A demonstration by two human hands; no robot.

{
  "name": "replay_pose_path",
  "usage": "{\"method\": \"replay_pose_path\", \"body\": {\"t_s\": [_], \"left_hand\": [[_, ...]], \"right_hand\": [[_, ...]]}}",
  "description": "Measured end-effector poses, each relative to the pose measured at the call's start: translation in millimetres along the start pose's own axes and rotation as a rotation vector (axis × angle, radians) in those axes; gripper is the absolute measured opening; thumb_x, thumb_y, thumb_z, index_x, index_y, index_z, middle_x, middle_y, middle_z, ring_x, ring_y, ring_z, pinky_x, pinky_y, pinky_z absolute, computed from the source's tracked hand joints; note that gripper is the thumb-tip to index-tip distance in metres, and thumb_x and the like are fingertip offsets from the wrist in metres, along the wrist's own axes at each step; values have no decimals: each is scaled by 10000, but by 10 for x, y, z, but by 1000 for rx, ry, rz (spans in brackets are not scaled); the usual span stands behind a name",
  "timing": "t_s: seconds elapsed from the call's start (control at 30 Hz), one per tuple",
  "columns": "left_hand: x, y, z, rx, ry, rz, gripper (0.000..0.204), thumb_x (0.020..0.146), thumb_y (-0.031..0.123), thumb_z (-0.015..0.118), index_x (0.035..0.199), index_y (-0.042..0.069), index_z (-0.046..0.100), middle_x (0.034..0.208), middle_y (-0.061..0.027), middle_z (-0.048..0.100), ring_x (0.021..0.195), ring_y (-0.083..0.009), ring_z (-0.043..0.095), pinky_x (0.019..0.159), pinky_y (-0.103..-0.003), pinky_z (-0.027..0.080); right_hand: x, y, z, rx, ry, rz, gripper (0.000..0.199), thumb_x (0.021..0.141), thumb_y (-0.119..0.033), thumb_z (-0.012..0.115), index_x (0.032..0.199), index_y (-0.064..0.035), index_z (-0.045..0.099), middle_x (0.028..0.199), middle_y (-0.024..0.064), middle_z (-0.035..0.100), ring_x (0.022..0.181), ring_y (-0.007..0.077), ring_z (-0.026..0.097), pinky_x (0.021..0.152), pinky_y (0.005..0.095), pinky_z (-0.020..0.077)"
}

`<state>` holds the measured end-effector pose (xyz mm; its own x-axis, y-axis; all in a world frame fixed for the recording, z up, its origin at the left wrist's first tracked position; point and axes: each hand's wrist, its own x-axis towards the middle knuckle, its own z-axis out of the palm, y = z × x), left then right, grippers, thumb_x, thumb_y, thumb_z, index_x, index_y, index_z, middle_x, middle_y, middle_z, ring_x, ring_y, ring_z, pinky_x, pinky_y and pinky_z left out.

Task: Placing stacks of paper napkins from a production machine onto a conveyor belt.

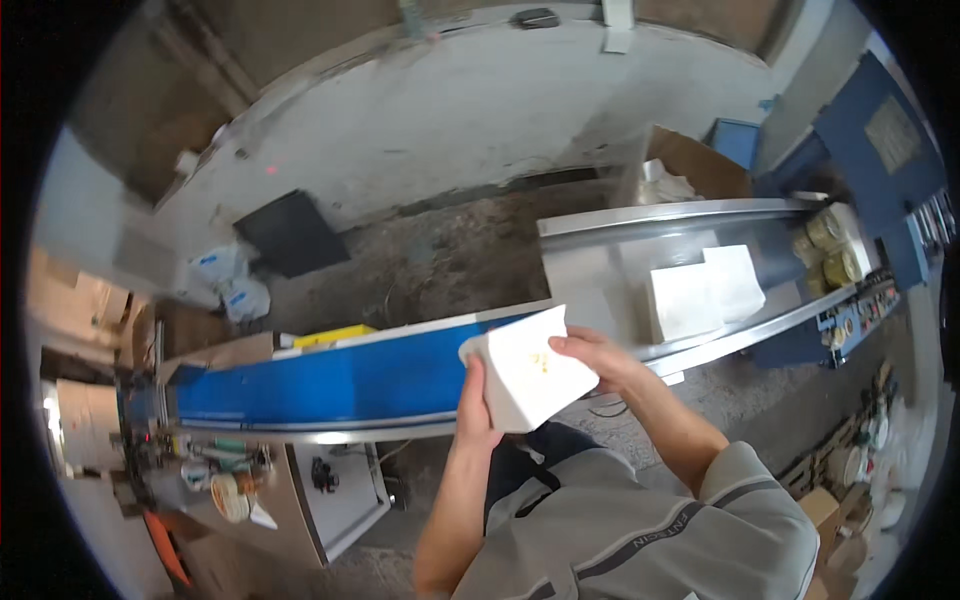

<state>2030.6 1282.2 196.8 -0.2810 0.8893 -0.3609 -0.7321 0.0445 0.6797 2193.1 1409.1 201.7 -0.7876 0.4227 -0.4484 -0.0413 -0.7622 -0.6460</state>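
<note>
Between my two hands is a white, folded-looking paper piece (545, 385), perhaps a stack of paper bags, with a small gold print on its face. My left hand (477, 405) grips its left edge, thumb up along the side. From the right, my right hand (602, 358) closes on its upper right edge, with the thumb on the printed face. The fingers beneath are hidden. It is held tilted over the near edge of the line, where a blue conveyor belt (340, 385) ends. On the metal table (600, 270) to the right lie similar white pieces (690, 300), side by side.
Rolls of tape (825, 230) sit at the metal table's far right end, near a blue machine cabinet (880, 130). Behind the table stands an open cardboard box (700, 165) with white material. A yellow strip (335, 336) lies along the belt's back edge. Plastic bags (240, 290) rest on the floor.
</note>
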Motion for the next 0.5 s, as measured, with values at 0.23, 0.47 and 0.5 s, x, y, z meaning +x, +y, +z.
{"method": "replay_pose_path", "body": {"t_s": [0.23, 0.47, 0.5], "left_hand": [[1272, -167, 597, 135, -328, -258, 578, 982, 405, 579, 1367, -8, 456, 1271, -111, 589, 1155, -186, 577, 965, -323, 455], [1480, -670, 1068, 373, -362, -199, 512, 985, 343, 582, 1346, -5, 480, 1240, -108, 600, 1112, -199, 600, 938, -334, 473], [1498, -710, 1145, 389, -368, -192, 501, 986, 319, 586, 1349, -7, 470, 1236, -111, 598, 1115, -197, 593, 942, -330, 465]], "right_hand": [[60, -176, -814, -165, 351, -283, 440, 998, -277, 586, 1326, 11, 529, 1181, 54, 630, 1060, 119, 597, 894, 260, 491], [-9, -85, -1353, -423, 650, -508, 402, 968, -255, 604, 1217, 60, 587, 1078, 69, 644, 969, 116, 576, 824, 279, 484], [-35, -106, -1444, -419, 659, -520, 402, 968, -255, 604, 1217, 60, 587, 1078, 69, 644, 969, 116, 576, 824, 279, 484]]}}
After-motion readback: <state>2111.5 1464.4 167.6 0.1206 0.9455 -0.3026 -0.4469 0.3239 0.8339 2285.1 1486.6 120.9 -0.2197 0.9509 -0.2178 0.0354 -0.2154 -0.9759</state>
